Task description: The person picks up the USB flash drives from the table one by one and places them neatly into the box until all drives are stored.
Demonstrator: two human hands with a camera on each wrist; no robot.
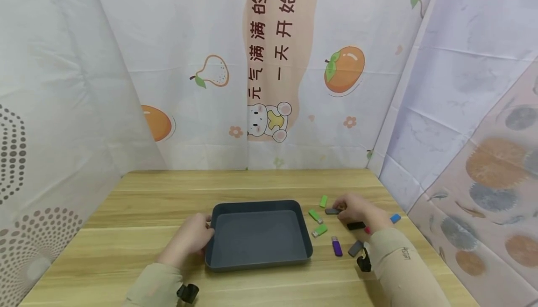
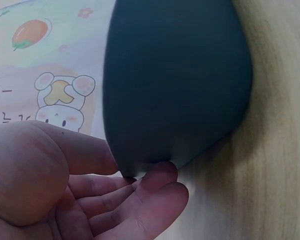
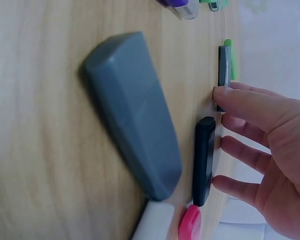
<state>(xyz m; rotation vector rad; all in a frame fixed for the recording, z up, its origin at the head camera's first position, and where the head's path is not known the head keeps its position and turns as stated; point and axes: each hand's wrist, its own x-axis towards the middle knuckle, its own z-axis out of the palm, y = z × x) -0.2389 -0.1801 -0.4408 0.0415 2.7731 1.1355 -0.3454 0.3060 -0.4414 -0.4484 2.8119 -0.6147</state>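
Fingers of my left hand (image 1: 192, 233) hold the dark tray (image 1: 257, 234) by its left edge; right of it, a grey stick (image 1: 330, 211) is pinched between thumb and forefinger of my right hand (image 1: 355, 206), seemingly mid-pickup; lifting calls for steadiness.

dark tray (image 1: 258, 237) lies flat, left of a grey stick (image 1: 331, 211).

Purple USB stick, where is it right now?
In the head view, the purple USB stick lies right of the dark tray, just left of a grey stick.
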